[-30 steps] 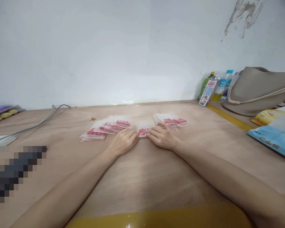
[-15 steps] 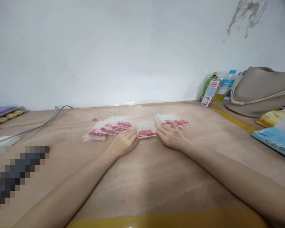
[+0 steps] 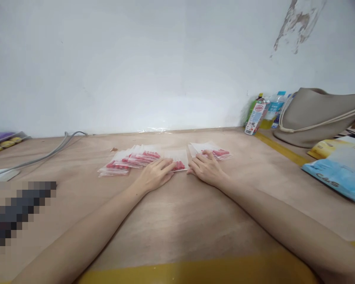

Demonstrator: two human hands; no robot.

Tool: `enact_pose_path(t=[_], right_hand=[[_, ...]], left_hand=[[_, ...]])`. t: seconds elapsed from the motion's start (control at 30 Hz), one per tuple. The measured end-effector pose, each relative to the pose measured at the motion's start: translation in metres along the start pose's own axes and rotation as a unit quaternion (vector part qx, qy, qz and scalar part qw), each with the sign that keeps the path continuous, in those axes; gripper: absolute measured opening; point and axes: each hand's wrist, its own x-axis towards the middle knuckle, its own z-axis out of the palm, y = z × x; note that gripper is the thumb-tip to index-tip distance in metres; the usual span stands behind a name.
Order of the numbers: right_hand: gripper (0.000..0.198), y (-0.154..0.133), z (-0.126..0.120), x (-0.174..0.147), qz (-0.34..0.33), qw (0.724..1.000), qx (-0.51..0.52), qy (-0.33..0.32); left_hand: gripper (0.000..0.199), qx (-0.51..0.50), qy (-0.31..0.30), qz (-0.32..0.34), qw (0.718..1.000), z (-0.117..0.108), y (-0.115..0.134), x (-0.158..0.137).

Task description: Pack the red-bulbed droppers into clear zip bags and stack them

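A small clear plastic bag (image 3: 182,156) with several red-ended sticks lies flat between my hands. My left hand (image 3: 156,174) rests on its left part, the fingers stretched out and covering some of the red ends. At the bag's right edge is my right hand (image 3: 207,170), fingers apart and thumb low on the tabletop; whether it touches the bag I cannot tell. Just beyond its fingers lie similar bags (image 3: 221,153) in a small pile. To the left of my left hand, a fanned row of filled bags (image 3: 130,159) overlaps.
Bottles (image 3: 256,116) stand by the wall at the right, beside a grey-beige bag (image 3: 316,118). Blue and yellow packets (image 3: 337,173) lie nearer. A grey cable (image 3: 51,152) crosses the left side. Yellow tape (image 3: 165,272) runs along the front of the table.
My left hand has shifted over the middle bag, its fingers now stretched across the red ends. My right thumb has come away from the fingers. The whole view has turned slightly right.
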Motion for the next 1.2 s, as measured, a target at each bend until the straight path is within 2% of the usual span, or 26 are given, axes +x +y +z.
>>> enact_pose_path(t=[0.13, 0.27, 0.37, 0.5, 0.7, 0.8, 0.87, 1.0, 1.1, 1.2], right_hand=[[0.031, 0.011, 0.0, -0.009, 0.063, 0.996, 0.064, 0.013], [0.04, 0.031, -0.002, -0.026, 0.141, 0.986, 0.086, 0.005], [0.043, 0.042, -0.002, -0.036, 0.156, 0.983, 0.095, -0.021], [0.031, 0.045, 0.005, -0.04, 0.168, 0.98, 0.105, -0.032], [0.024, 0.043, 0.012, -0.038, 0.196, 0.976, 0.097, 0.005], [0.024, 0.038, 0.008, -0.033, 0.233, 0.966, 0.095, 0.052], [0.023, 0.029, 0.003, -0.027, 0.218, 0.967, 0.109, 0.073], [0.022, -0.001, -0.005, -0.012, 0.104, 0.982, 0.136, 0.077], [0.023, -0.022, -0.008, -0.002, 0.027, 0.982, 0.16, 0.092], [0.018, -0.029, -0.01, 0.002, -0.023, 0.971, 0.223, 0.083]], left_hand=[[0.021, 0.004, -0.035, 0.06, 0.998, 0.01, -0.003, 0.005], [0.023, 0.028, -0.064, 0.068, 0.995, 0.021, -0.011, 0.01], [0.022, 0.04, -0.073, 0.048, 0.995, 0.028, -0.021, 0.012], [0.02, 0.046, -0.068, 0.003, 0.997, 0.034, -0.033, 0.01], [0.016, 0.024, -0.047, -0.043, 0.998, 0.031, -0.029, 0.004], [0.025, 0.012, -0.026, -0.073, 0.997, 0.026, -0.022, -0.002], [0.032, -0.001, -0.016, -0.083, 0.996, 0.02, -0.016, -0.006], [0.036, -0.033, -0.004, -0.072, 0.997, 0.003, 0.0, -0.012], [0.031, -0.073, 0.032, -0.025, 0.997, -0.007, 0.011, -0.011], [0.02, -0.095, 0.063, 0.019, 0.993, -0.01, 0.018, -0.007]])
